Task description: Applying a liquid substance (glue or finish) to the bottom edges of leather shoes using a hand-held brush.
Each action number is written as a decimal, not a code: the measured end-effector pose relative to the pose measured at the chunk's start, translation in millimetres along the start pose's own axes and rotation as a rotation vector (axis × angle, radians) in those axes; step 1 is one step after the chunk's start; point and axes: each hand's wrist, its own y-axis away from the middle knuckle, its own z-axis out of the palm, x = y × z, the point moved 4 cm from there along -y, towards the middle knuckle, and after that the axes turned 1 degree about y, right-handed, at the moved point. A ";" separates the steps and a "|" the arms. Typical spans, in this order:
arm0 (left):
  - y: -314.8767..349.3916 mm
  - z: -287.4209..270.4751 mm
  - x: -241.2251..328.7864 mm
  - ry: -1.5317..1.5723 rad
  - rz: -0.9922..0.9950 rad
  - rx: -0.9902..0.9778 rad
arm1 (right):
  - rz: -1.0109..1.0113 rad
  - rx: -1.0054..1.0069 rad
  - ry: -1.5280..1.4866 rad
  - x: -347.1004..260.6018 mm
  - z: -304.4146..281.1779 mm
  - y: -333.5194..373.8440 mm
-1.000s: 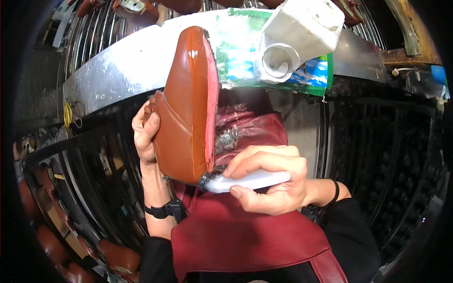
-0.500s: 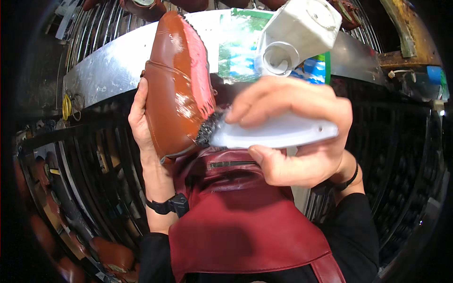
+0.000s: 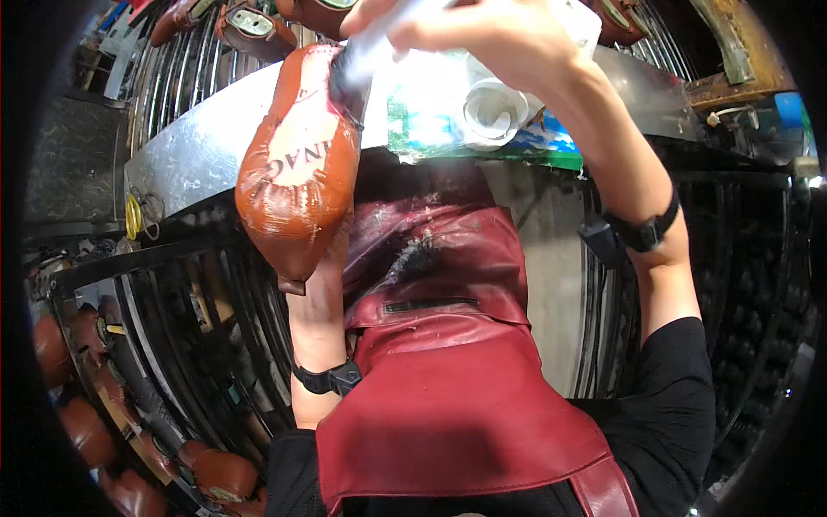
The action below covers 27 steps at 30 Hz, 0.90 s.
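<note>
A brown leather shoe upper [image 3: 258,194], stretched over a last, is turned with its pale underside towards me; dark printing shows on it. It rests in my left hand [image 3: 326,274], whose fingers are hidden behind it; only the wrist and forearm show plainly below. My right hand [image 3: 508,43] is closed round a brush [image 3: 366,59] with a white handle, both smeared by motion. The brush's dark bristles touch the far end of the underside, along its right edge.
A metal worktop [image 3: 185,172] lies ahead. On its green-and-blue sheet [image 3: 422,116] stands a white container [image 3: 495,112] with a round opening. More brown shoes [image 3: 254,34] sit on the metal rod rack behind, others [image 3: 224,474] at lower left. Dark racks [image 3: 741,284] flank me.
The shoe upper has turned from its side to show its underside. My right hand has carried the brush forward and left, from the near end to the far end of the upper.
</note>
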 end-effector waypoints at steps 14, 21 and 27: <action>-12.0 -24.4 44.7 -0.217 0.118 0.162 | 0.152 0.976 0.051 37.4 9.7 191.9; -94.9 -47.0 76.5 -0.358 0.185 0.319 | 0.314 0.372 1.137 38.5 -17.7 137.3; -305.1 -92.9 136.8 -1.211 0.102 0.424 | 0.205 0.840 1.128 4.3 -29.2 132.9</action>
